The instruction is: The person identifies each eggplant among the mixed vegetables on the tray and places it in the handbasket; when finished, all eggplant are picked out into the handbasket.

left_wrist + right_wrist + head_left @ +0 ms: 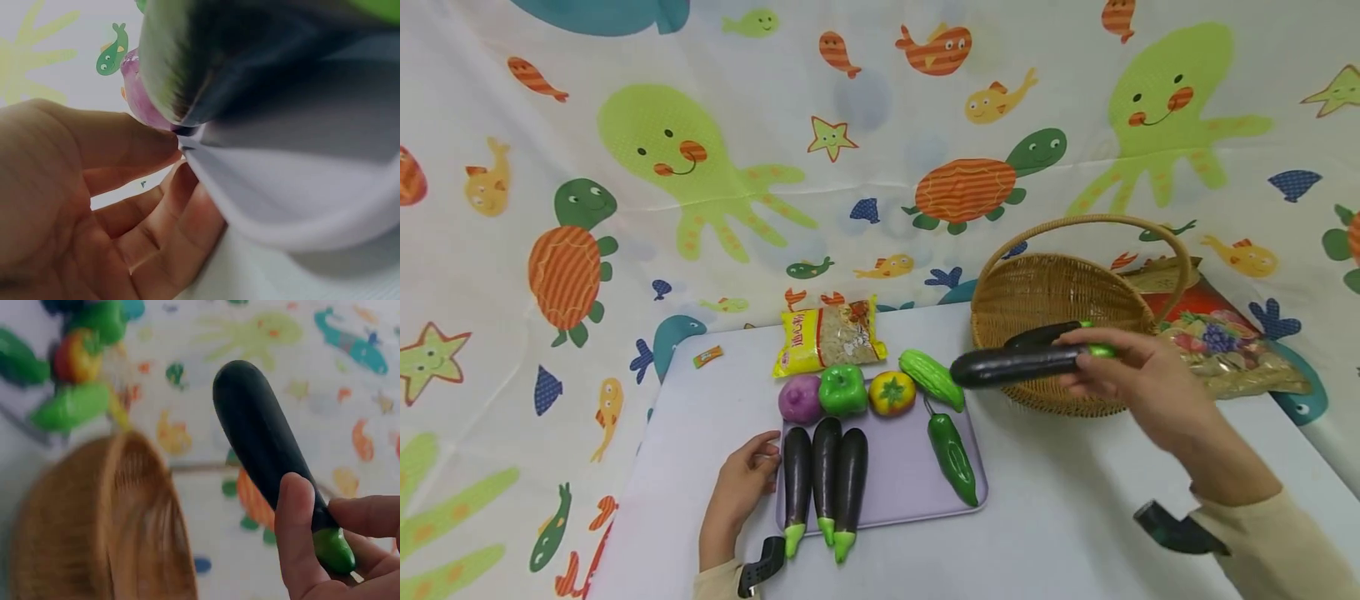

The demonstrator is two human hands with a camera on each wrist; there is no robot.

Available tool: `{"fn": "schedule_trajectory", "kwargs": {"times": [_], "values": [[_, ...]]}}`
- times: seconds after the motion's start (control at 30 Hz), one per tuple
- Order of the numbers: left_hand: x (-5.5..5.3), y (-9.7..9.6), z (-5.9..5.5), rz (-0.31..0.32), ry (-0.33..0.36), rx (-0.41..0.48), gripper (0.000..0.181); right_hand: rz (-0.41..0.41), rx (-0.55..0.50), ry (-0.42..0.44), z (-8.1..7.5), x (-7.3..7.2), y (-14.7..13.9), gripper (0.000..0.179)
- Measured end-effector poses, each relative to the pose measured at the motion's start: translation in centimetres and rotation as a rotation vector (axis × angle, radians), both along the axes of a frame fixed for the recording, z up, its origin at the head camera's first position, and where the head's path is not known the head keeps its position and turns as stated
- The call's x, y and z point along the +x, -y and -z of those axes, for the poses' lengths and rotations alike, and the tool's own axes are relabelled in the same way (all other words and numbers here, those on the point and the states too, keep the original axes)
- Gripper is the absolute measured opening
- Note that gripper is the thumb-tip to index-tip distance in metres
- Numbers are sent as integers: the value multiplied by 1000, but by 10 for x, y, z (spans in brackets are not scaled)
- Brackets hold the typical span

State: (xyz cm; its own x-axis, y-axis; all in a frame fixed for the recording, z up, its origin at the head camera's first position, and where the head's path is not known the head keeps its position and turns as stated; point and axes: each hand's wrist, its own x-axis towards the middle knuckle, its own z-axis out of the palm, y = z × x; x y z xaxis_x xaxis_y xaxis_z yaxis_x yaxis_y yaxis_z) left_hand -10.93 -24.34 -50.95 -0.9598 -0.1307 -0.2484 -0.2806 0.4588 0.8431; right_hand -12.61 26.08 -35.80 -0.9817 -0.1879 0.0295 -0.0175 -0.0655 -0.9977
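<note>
My right hand grips a dark eggplant near its green stem end and holds it up in front of the wicker basket. Behind it, a second eggplant shows at the basket's opening, partly hidden. In the right wrist view, the thumb and fingers pinch the held eggplant around its neck. At the left edge of the lilac tray, my left hand pinches the rim between thumb and fingers. Three eggplants lie side by side on the tray next to it, green ends over the front edge.
Along the tray's back sit a purple onion, a green bell pepper, a yellow-red tomato-like vegetable and a bumpy green gourd. A long green pepper lies right. Behind are a yellow bag and a fruit-printed bag.
</note>
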Motion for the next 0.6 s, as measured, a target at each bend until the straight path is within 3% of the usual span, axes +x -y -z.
{"fn": "schedule_trajectory", "kwargs": {"times": [0.17,0.3,0.5,0.6], "values": [[1,1,-2,4,12,-7,40,47,-36,187,-17,-57,-43,21],[0,1,-4,0,18,-14,40,72,-36,327,-21,-100,-55,25],[0,-1,-3,-3,25,2,40,176,1,448,-12,-145,-53,35],[0,-3,-2,-13,27,9,40,204,-39,530,-4,-159,-56,25]]}}
